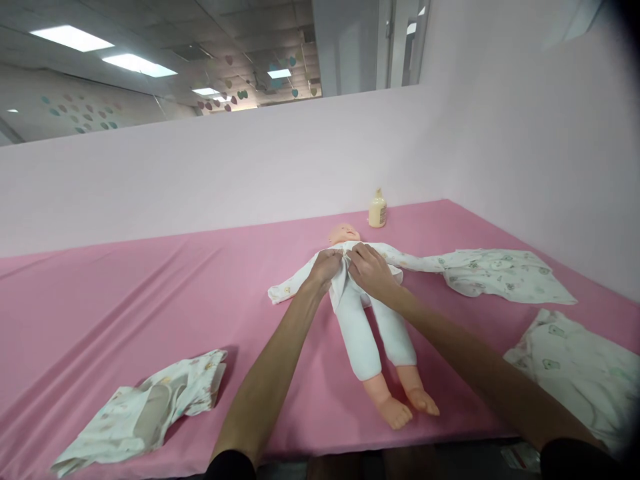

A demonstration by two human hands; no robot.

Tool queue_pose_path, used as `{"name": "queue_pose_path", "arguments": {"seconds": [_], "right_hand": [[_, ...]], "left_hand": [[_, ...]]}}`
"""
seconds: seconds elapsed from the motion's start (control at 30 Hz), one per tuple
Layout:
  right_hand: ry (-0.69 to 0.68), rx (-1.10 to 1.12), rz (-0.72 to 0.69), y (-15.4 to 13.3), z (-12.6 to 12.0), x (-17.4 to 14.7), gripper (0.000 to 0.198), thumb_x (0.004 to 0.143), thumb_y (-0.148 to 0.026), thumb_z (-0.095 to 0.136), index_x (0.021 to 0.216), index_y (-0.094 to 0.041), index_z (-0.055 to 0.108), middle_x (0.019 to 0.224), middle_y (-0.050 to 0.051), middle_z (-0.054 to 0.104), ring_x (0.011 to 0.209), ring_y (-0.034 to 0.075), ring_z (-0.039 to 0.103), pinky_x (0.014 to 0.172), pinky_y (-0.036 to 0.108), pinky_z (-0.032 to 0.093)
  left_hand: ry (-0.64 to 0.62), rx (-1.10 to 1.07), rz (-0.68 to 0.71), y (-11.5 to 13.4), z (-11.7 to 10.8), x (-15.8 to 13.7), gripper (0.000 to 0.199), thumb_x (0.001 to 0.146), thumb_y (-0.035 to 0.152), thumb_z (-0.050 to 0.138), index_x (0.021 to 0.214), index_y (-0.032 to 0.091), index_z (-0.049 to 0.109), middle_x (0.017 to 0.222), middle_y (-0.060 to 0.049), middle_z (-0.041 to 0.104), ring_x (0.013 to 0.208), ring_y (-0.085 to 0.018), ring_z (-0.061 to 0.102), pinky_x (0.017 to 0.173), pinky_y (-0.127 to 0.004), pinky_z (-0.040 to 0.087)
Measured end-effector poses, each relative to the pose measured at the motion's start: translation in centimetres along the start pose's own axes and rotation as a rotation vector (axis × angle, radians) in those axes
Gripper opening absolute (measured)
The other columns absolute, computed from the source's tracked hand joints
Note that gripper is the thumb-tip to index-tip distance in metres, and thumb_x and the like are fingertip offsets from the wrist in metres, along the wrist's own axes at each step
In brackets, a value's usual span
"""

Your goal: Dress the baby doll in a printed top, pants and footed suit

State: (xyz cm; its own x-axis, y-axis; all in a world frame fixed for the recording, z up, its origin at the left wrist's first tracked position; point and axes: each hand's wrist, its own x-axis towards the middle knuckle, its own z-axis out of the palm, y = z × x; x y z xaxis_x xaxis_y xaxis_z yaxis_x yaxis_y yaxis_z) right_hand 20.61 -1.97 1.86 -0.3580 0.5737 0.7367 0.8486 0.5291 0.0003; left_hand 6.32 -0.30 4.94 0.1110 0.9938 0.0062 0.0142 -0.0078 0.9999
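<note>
A baby doll (pixel 345 233) lies on its back, head toward the wall and bare feet toward me. It wears a white patterned baby top (pixel 295 280) with the sleeves spread to both sides, and its legs are white. Over the doll's chest, my left hand (pixel 327 265) pinches the front of the top. Close beside it, my right hand (pixel 369 270) has its fingers bent and closed on the same front. The fingertips nearly meet, and the small part of cloth between them is hidden.
A pump bottle (pixel 378 210) stands behind the doll's head. Patterned baby clothes (pixel 505 277) lie at the right, with another white cloth (pixel 580 373) nearer. A folded garment (pixel 150 407) lies front left. The pink-covered table (pixel 250 320) meets white walls behind and right.
</note>
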Motion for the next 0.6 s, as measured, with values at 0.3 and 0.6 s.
{"name": "queue_pose_path", "arguments": {"seconds": [0.3, 0.6], "right_hand": [[-0.041, -0.042, -0.028, 0.1, 0.1, -0.2, 0.030, 0.092, -0.009, 0.039, 0.111, -0.014, 0.063, 0.097, 0.012, 0.058, 0.089, 0.026, 0.050, 0.081, 0.039, 0.041], [-0.044, -0.062, -0.018, 0.3, -0.1, -0.1, 0.036, 0.093, -0.010, 0.040, 0.121, -0.012, 0.062, 0.100, 0.014, 0.059, 0.092, 0.027, 0.051, 0.083, 0.039, 0.042]], "left_hand": [[-0.015, 0.108, -0.009, 0.2, 0.1, -0.1, 0.023, 0.081, 0.019, 0.057, 0.059, 0.016, 0.051, 0.054, 0.003, 0.046, 0.051, -0.009, 0.038, 0.053, -0.025, 0.027], [-0.134, -0.116, -0.130, 1.8, -1.0, -0.6, 0.014, 0.073, 0.024, 0.066, 0.073, 0.010, 0.064, 0.072, -0.005, 0.061, 0.065, -0.012, 0.055, 0.064, -0.026, 0.042]]}}
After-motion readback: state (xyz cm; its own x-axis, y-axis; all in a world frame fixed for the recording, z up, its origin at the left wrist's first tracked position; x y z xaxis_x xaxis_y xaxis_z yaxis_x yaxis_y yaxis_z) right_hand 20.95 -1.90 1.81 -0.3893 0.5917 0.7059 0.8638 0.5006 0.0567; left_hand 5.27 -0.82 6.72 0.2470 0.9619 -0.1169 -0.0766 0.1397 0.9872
